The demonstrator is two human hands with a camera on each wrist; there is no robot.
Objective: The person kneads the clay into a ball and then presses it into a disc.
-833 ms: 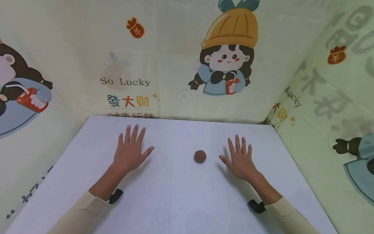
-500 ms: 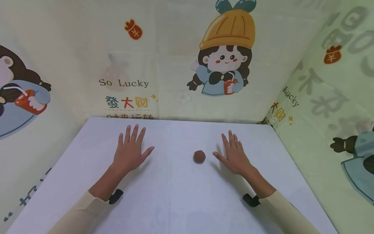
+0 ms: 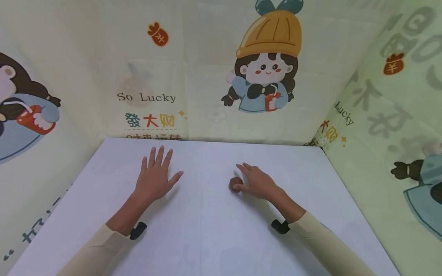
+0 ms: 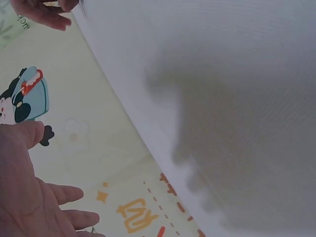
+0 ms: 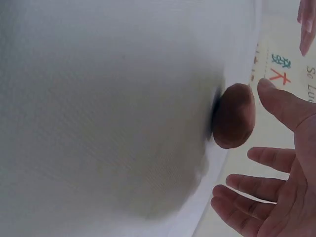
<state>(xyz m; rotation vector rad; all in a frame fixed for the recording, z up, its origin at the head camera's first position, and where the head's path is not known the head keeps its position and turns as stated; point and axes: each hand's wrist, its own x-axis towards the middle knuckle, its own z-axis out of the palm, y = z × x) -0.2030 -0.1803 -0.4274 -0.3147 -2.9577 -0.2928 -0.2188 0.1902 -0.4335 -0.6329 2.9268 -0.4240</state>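
Note:
A small brown ball (image 3: 235,181), slightly uneven in outline, sits on the white tabletop (image 3: 207,230) right of its middle. Over its near right side reaches my right hand (image 3: 257,183), thumb in front of the ball and fingers stretched above and beyond it. In the right wrist view the ball (image 5: 235,116) rests on the surface, with a gap between it and the spread fingers (image 5: 256,187). My left hand (image 3: 153,180) hovers over the left part of the table, palm down and fingers spread, holding nothing. Its shadow shows in the left wrist view.
Cloth walls (image 3: 203,126) with printed cartoon figures and lettering rise behind the table and at both sides. A black wrist camera sits on the left wrist (image 3: 138,230) and another on the right wrist (image 3: 280,227).
My right hand has moved left to the ball, and its fingers have gone from upward-pointing to reaching over it. The left hand and the ball have stayed in place.

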